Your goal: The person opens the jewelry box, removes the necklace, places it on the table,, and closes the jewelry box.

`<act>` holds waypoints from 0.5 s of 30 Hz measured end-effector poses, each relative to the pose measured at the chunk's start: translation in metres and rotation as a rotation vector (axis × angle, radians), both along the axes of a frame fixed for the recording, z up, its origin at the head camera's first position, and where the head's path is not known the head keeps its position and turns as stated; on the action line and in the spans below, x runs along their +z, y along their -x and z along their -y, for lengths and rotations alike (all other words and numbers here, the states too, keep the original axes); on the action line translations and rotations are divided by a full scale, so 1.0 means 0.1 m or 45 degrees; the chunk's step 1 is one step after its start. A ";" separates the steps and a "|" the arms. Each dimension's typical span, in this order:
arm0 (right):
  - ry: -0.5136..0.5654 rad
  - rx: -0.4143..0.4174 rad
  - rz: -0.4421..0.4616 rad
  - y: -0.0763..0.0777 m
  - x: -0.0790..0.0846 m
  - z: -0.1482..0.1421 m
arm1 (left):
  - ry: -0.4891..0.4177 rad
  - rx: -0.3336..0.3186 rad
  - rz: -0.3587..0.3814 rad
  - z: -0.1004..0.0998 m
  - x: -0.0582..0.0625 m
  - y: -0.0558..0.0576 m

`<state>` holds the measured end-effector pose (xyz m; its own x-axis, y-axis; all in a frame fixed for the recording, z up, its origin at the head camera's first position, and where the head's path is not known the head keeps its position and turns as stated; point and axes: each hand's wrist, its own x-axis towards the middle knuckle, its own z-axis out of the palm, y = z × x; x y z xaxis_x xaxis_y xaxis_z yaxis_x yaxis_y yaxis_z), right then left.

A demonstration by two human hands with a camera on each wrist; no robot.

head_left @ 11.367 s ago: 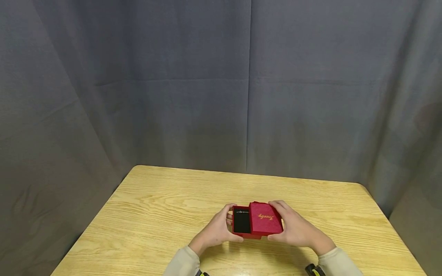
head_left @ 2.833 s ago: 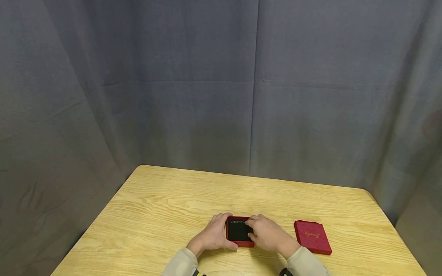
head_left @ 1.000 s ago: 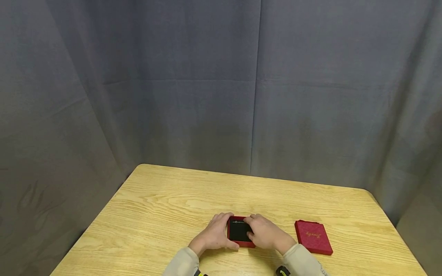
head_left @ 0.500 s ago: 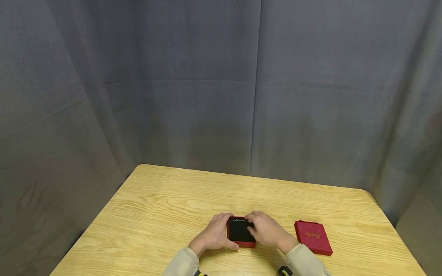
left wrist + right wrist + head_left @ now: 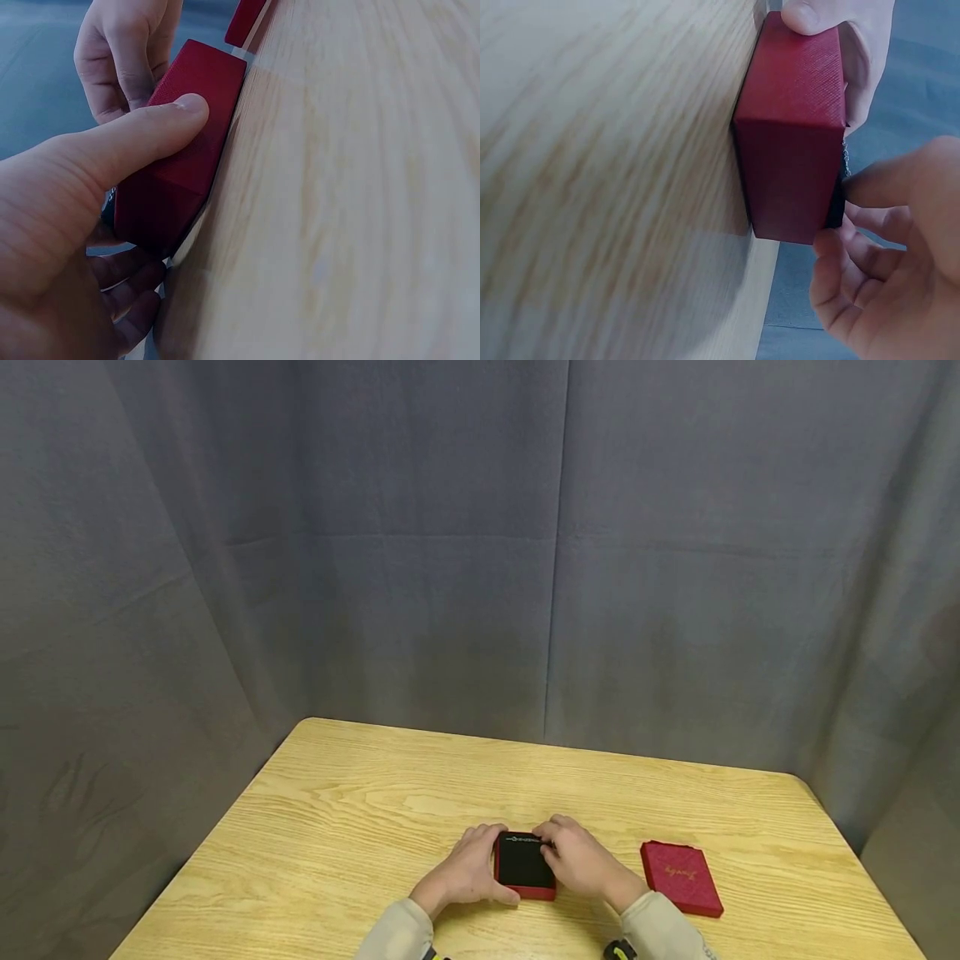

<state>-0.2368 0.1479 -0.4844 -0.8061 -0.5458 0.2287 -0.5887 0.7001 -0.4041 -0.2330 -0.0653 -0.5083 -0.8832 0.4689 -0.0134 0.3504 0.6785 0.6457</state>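
Grey curtains (image 5: 420,568) hang behind a wooden table (image 5: 375,793); a red box (image 5: 527,892) sits lidless between two hands.
Left of the box, the left hand (image 5: 467,871) is part-curled round it, thumb on the near wall, apparently to steady it. Right of the box, the right hand (image 5: 582,860) pinches the raised edge of the black insert (image 5: 523,866), probably the easiest grip. A fine chain (image 5: 521,839) crosses the insert's far side. Well right of the box lies the red lid (image 5: 682,878), likely leaving working room.
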 end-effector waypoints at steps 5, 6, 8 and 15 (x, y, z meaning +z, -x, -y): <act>0.020 -0.028 0.051 0.01 -0.01 0.00 | -0.003 0.006 0.019 0.00 -0.02 0.01; 0.021 -0.034 0.061 0.01 -0.01 -0.01 | -0.007 0.006 0.021 0.00 -0.02 0.01; 0.025 -0.044 0.075 0.01 -0.01 -0.01 | -0.011 0.006 0.017 0.01 -0.02 0.01; 0.056 -0.017 0.110 0.00 0.02 -0.02 | -0.018 0.004 0.007 0.01 -0.03 0.02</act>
